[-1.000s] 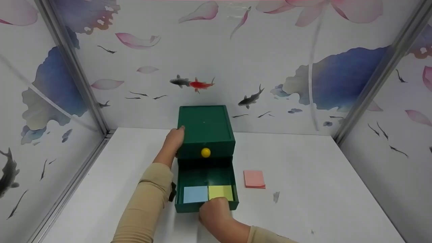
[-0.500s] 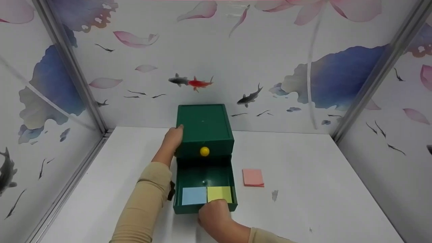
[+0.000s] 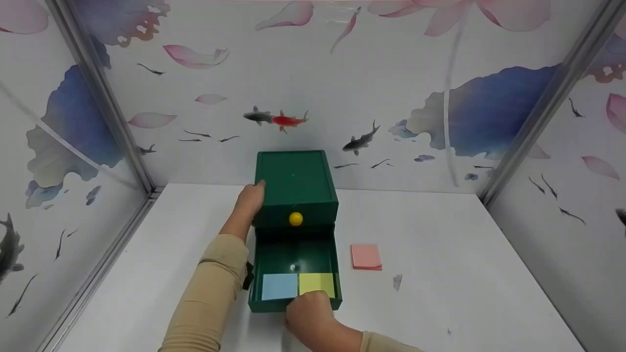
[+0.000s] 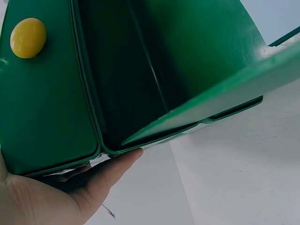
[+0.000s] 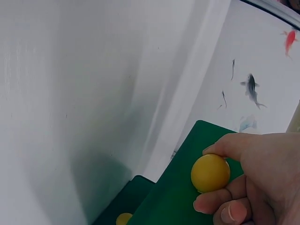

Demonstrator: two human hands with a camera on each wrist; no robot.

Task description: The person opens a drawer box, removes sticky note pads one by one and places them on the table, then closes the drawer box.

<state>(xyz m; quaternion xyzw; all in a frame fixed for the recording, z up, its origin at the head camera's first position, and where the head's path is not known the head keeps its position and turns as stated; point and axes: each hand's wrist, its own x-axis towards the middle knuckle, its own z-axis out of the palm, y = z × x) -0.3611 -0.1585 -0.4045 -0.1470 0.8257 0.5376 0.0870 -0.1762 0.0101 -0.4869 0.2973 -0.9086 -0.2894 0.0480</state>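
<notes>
A green two-drawer cabinet (image 3: 296, 177) stands against the back wall, its upper drawer closed behind a yellow knob (image 3: 296, 218). My left hand (image 3: 250, 200) lies along the cabinet's left side, thumb at the top edge; some fingers are hidden. Out toward me extends the lower drawer (image 3: 269, 307). Thumb and fingers of my right hand (image 3: 313, 318) pinch its round yellow knob (image 5: 210, 173), as the right wrist view shows. Inside the drawer, near the front, a blue sticky-note pad (image 3: 279, 287) lies beside a yellow sticky-note pad (image 3: 317, 283).
On the white table (image 3: 430, 254), right of the drawer, lies a pink sticky-note pad (image 3: 366, 256). Painted wall panels (image 3: 415, 29) enclose the table at the back and sides, with metal posts at the corners.
The lower drawer has slid slightly farther out toward me, with my right hand on its knob. Both pads inside have come along. My left hand keeps its place on the cabinet.
</notes>
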